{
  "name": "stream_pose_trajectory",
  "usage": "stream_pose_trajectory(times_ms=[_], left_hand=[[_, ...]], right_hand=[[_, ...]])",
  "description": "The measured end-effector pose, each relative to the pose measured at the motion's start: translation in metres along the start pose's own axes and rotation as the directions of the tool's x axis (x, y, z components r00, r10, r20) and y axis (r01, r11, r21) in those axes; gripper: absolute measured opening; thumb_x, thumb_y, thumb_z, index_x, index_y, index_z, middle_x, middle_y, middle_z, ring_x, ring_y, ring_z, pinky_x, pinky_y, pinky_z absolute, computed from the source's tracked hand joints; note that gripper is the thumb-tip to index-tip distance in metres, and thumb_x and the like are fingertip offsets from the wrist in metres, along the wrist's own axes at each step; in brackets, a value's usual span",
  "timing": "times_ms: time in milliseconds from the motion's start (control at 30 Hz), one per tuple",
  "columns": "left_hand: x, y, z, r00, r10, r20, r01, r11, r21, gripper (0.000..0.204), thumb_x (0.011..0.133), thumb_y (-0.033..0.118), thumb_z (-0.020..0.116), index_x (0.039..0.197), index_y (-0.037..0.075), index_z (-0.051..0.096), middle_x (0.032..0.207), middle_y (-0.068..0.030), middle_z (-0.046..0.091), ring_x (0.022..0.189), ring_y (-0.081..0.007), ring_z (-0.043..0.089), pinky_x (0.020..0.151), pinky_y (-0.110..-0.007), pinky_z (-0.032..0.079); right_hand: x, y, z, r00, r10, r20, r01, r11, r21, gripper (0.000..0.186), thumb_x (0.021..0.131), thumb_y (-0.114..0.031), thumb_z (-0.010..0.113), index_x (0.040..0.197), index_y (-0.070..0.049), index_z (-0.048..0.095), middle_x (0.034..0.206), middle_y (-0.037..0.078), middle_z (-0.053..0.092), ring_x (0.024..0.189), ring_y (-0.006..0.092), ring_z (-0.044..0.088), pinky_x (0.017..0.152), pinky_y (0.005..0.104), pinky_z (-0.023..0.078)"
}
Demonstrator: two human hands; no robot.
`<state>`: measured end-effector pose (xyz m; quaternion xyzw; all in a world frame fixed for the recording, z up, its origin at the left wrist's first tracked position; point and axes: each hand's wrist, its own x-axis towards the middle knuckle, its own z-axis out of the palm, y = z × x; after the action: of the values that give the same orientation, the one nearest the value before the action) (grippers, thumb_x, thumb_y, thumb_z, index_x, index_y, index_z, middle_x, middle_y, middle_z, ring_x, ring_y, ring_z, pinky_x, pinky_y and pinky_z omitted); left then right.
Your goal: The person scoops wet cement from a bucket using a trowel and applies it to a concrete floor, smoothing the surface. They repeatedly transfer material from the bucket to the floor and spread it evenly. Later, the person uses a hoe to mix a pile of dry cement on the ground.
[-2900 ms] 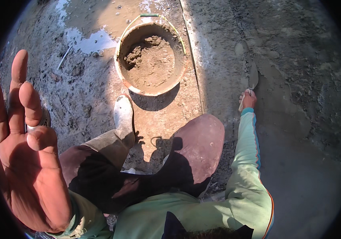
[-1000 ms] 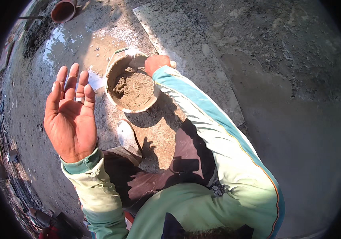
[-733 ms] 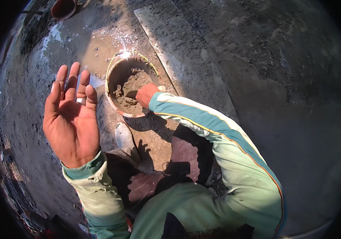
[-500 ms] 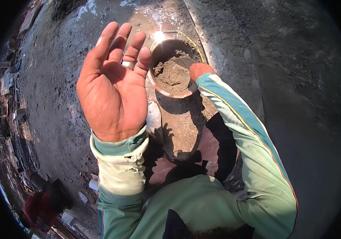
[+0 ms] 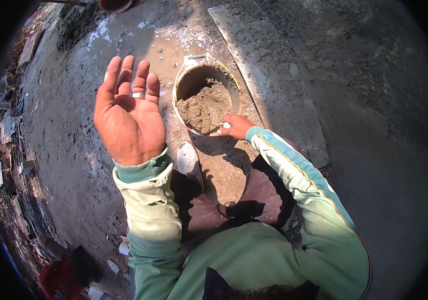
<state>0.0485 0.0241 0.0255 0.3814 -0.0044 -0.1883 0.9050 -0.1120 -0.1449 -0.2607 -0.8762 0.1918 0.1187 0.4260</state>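
Note:
My left hand is raised at the left of the bucket, palm up, fingers loosely apart and holding nothing, with a ring on one finger. My right hand grips the pale handle of a trowel at the bucket's near right rim; the blade is hard to make out. The bucket, with a yellow wire handle, holds lumpy grey-brown mortar. A whitish boot stands below it.
A long grey board lies right of the bucket beside wet grey mortar. A round reddish container is at the top. Debris lines the left, with a red and black object I cannot make out at lower left.
My right hand, earlier out right with the trowel, came to the bucket and now sits lower on its rim. My left hand has moved rightward, staying open. The view has shifted.

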Motion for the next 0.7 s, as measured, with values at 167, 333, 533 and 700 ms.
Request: stream_pose_trajectory(times_ms=[167, 333, 533, 700], left_hand=[[0.011, 0.004, -0.012, 0.997, 0.038, -0.059, -0.034, 0.997, 0.070, 0.043, 0.100, 0.018, 0.047, 0.136, -0.006, 0.042, 0.140, -0.0230, 0.043, 0.126, -0.0335, 0.048, 0.096, -0.041, 0.048], [0.011, -0.011, 0.002, 1.000, 0.008, -0.006, -0.008, 0.991, 0.130, 0.044, 0.100, 0.020, 0.049, 0.135, -0.006, 0.045, 0.140, -0.0221, 0.044, 0.121, -0.0319, 0.052, 0.097, -0.038, 0.047], [0.023, -0.053, 0.011, 0.991, -0.130, -0.004, 0.130, 0.989, 0.064, 0.040, 0.098, 0.018, 0.053, 0.131, -0.003, 0.050, 0.137, -0.0183, 0.047, 0.117, -0.0299, 0.054, 0.095, -0.038, 0.048], [0.017, -0.048, 0.024, 0.992, -0.108, 0.060, 0.101, 0.990, 0.100, 0.037, 0.096, 0.018, 0.057, 0.127, -0.001, 0.054, 0.130, -0.0139, 0.053, 0.109, -0.0263, 0.058, 0.093, -0.035, 0.048]], right_hand=[[-0.076, -0.069, -0.077, 0.999, -0.005, 0.034, 0.002, 0.998, 0.070, 0.038, 0.080, -0.037, 0.068, 0.098, -0.005, 0.061, 0.085, 0.020, 0.066, 0.083, 0.0406, 0.063, 0.075, 0.0480, 0.046], [-0.210, -0.042, -0.171, 0.994, 0.024, 0.102, -0.078, 0.827, 0.558, 0.028, 0.088, -0.026, 0.066, 0.102, -0.002, 0.065, 0.075, 0.007, 0.061, 0.066, 0.0142, 0.061, 0.058, 0.0314, 0.046], [-0.382, 0.071, -0.298, 0.650, 0.631, -0.424, -0.223, 0.692, 0.687, 0.023, 0.097, -0.027, 0.056, 0.100, -0.005, 0.058, 0.069, 0.002, 0.054, 0.048, 0.0089, 0.048, 0.042, 0.0250, 0.040], [-0.452, 0.043, -0.277, 0.405, 0.529, -0.745, -0.162, 0.844, 0.511, 0.026, 0.097, -0.031, 0.056, 0.098, -0.005, 0.059, 0.070, 0.001, 0.055, 0.053, 0.0084, 0.049, 0.049, 0.0217, 0.039]])
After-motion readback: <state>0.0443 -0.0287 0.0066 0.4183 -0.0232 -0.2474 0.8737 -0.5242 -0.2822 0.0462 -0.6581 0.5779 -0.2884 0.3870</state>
